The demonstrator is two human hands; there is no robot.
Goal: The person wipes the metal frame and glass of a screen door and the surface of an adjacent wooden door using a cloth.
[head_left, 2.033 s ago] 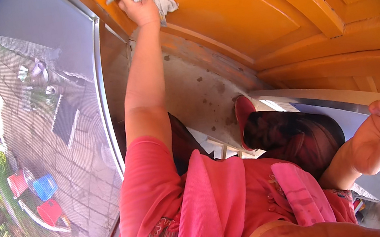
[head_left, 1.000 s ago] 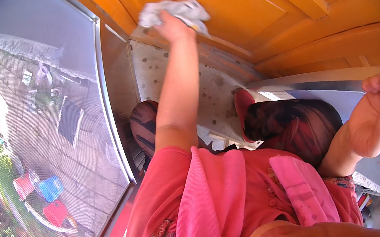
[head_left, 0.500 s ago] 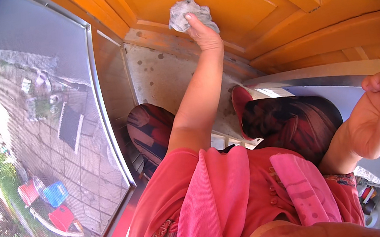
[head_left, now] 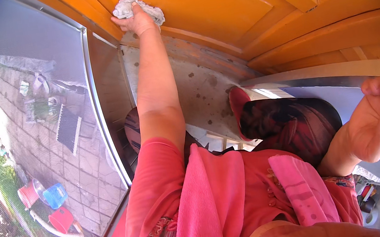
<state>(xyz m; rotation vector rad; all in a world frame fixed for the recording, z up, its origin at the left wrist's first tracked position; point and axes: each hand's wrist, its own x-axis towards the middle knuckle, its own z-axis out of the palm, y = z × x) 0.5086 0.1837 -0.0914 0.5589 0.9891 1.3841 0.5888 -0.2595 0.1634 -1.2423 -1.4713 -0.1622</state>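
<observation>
My left hand (head_left: 139,22) presses a crumpled, damp-looking grey-white cloth (head_left: 152,13) against the lower left of an orange panelled door (head_left: 212,9). Its thumb lies over the cloth and the fingers spread around it, partly hidden. Over on the right, my right hand (head_left: 375,122) is raised beside my knee, away from the door. Its palm shows bare, with the fingers loosely curled and nothing visible in them.
A pale, spotted sill (head_left: 193,80) runs below the door. At the left stands a framed mesh screen (head_left: 75,77); through it show paving, a blue bucket (head_left: 55,195) and red buckets. A blue-white surface (head_left: 337,99) lies at right. A pink towel (head_left: 206,216) hangs over my chest.
My left hand has slid the cloth leftward and slightly up along the door, toward its left frame, and the arm is straighter. My right hand has hardly moved.
</observation>
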